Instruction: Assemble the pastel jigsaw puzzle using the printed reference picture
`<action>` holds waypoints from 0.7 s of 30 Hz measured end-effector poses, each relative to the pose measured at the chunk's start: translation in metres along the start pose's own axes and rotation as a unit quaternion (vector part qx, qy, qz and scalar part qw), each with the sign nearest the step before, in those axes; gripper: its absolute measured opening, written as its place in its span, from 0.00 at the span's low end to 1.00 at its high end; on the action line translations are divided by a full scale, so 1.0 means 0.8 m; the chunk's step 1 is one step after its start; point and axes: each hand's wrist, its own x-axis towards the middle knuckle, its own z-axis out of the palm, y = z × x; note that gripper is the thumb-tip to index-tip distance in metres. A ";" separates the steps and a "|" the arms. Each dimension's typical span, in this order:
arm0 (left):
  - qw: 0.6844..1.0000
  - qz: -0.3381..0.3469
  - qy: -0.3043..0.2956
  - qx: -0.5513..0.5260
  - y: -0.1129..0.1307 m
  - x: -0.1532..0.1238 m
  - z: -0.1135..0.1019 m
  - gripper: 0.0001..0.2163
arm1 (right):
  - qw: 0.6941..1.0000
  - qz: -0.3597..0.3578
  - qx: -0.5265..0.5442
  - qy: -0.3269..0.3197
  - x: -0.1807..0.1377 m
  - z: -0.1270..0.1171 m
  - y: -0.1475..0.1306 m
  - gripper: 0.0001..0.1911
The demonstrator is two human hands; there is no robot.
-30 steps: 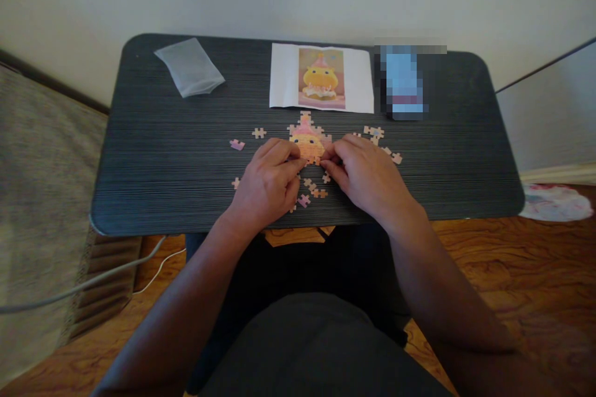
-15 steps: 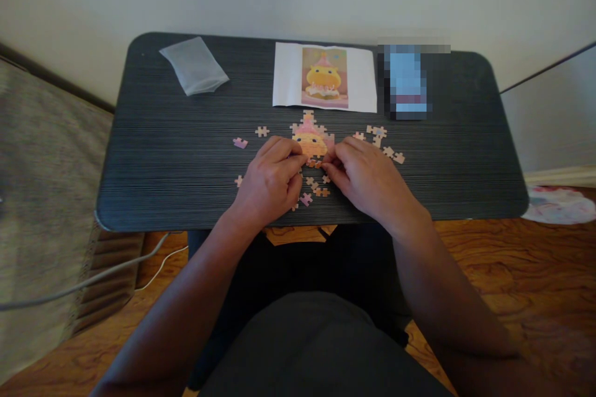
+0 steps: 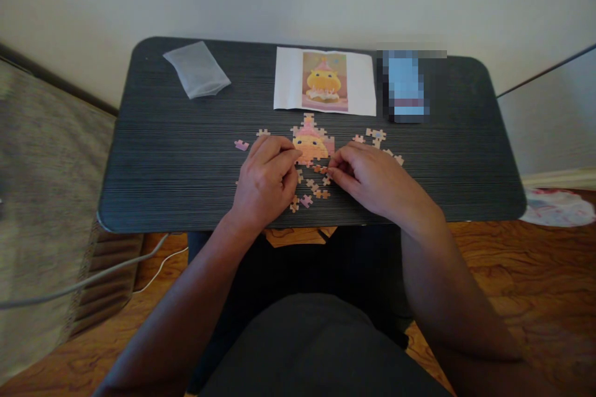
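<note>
Across the dark table point(image 3: 186, 155), a printed sheet point(image 3: 361, 84) lies beyond the left hand point(image 3: 267, 177), whose grip I cannot tell, and the right hand point(image 3: 370, 177), closed in a pinch. Between them sits the partly joined puzzle point(image 3: 311, 146); below it, that pinch holds an orange strip point(image 3: 319, 169) near loose pieces point(image 3: 306, 200).

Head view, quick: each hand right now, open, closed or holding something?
Left hand: fingers curled at the partly assembled jigsaw; grip cannot be told.
Right hand: closed, seemingly pinching the end of an orange jigsaw strip.
</note>
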 end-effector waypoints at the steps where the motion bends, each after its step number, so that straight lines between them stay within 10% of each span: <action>1: 1.000 -0.006 0.008 0.004 0.000 0.000 0.000 0.12 | 1.000 0.003 -0.001 -0.002 0.000 0.000 0.001 0.05; 21: 0.999 0.040 -0.007 -0.020 -0.002 0.001 0.001 0.07 | 0.996 0.011 0.078 -0.038 0.010 -0.011 0.010 0.06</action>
